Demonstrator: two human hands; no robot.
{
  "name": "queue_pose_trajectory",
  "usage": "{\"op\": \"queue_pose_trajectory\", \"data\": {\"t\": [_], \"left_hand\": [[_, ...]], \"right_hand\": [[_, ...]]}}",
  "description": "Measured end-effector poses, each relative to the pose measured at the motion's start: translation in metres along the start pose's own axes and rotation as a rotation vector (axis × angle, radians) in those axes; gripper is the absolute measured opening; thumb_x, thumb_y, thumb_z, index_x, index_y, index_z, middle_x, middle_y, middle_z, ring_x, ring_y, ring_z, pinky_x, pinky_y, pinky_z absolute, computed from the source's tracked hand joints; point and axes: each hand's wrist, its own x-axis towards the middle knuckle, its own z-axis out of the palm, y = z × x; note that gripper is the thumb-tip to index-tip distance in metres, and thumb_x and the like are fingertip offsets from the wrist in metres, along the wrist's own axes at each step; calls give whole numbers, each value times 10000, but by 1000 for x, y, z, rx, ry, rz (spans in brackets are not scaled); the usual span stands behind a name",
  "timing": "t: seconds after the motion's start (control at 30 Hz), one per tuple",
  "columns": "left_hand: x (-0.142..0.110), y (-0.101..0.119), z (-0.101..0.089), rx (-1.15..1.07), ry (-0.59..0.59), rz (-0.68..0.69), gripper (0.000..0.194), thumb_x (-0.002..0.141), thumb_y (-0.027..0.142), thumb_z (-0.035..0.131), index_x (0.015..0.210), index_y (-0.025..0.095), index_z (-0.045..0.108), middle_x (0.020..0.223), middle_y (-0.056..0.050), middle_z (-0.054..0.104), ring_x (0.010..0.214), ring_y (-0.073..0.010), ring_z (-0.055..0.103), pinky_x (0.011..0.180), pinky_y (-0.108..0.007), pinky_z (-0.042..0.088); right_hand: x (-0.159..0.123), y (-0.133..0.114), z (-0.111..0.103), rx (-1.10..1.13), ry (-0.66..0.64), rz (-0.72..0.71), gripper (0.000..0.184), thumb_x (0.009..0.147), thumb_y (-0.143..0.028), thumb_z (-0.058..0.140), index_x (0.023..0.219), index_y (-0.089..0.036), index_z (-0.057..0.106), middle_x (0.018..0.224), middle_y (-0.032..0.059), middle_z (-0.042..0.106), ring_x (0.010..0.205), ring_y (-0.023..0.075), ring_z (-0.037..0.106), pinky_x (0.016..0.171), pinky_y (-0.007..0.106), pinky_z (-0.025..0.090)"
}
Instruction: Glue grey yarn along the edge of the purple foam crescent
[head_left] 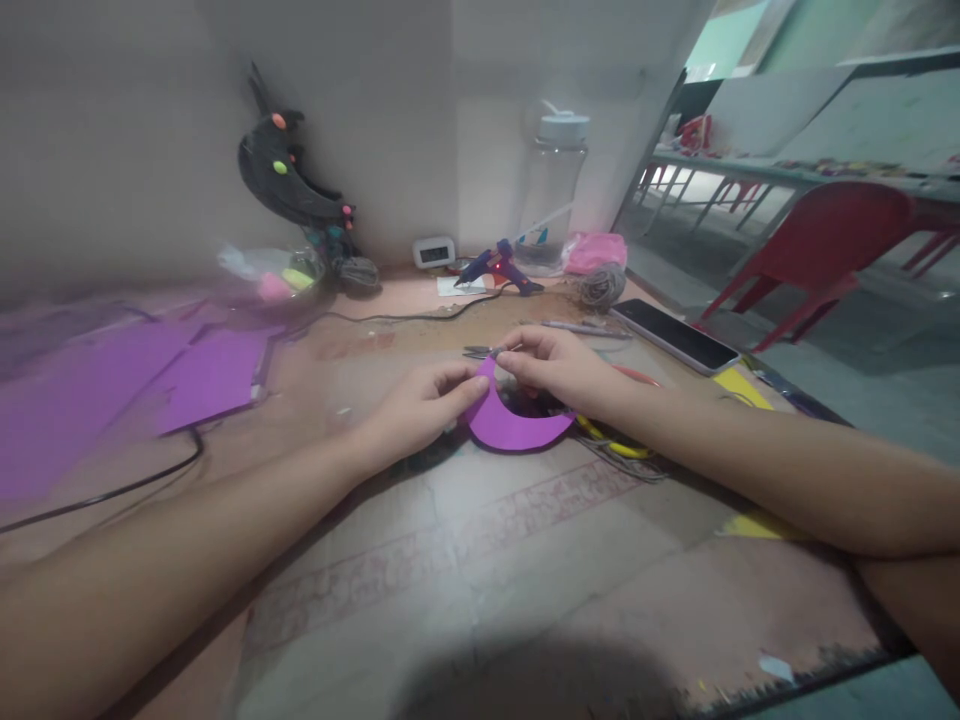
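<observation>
Angled inward from either side over the table [420, 560], my left hand [431, 402] pinches the left edge of a purple crescent [517, 430] and my right hand [551, 365] its upper tip, thumbs pressed against fingers.

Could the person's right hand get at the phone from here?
Probably yes: the phone lies uncovered beyond the right forearm, and nothing seems to block it. The right hand would likely need to release the purple crescent it holds.

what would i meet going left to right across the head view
Flat purple sheets → small white digital clock → purple crescent-shaped cutout → black-screened rectangular phone → red plastic chair
</observation>
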Motion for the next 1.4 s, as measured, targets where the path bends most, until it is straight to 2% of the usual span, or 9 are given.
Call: {"op": "queue_pose_trajectory", "data": {"t": [0.17,0.3,0.4,0.63,0.9,1.23,1.4], "left_hand": [[0,3,0,6,-6,16,339,925,473,488,797,181,603,687,14,543,627,-121,496,580,-247,400],[0,4,-1,84,137,63,366,942,475,461,754,182,576,694,9,557,658,-126,522,617,-245,429],[-1,5,-2,73,184,19,319,911,483,527,852,180,612,754,-4,617,657,-126,556,607,-241,454],[-2,8,-1,107,182,19,290,901,459,563,903,182,648,813,-13,669,679,-121,583,618,-237,465],[-2,9,-2,94,159,10,279,889,443,579,886,174,652,757,0,640,629,-108,554,585,-226,434],[4,-2,-3,-187,41,-81,300,870,467,613,830,170,610,670,25,525,574,-85,459,532,-211,355],[5,0,-4,-220,62,-102,305,863,471,619,807,172,607,669,26,530,576,-84,470,549,-210,379]], "right_hand": [[-1,-1,1,-16,4,15,309,791,-445,685,879,-162,598,556,-70,492,472,66,415,465,225,320],[-2,-3,2,-31,-24,50,289,791,-423,677,876,-159,598,583,-66,500,485,63,409,463,221,306],[-3,-5,3,-74,-63,68,262,815,-401,649,893,-154,604,590,-65,499,492,64,406,461,218,285],[-5,-8,5,-134,-144,42,226,847,-387,614,855,-162,589,622,-48,538,528,76,446,486,228,301],[-5,-7,5,-197,-133,18,234,841,-388,604,838,-155,583,637,-39,530,551,78,447,508,226,321],[-7,-5,5,-267,-98,-20,259,837,-409,618,849,-151,602,639,-34,535,556,80,447,519,225,339],[-7,-5,5,-241,-109,-38,239,857,-388,587,875,-150,598,644,-32,542,545,79,445,515,228,335]]}}
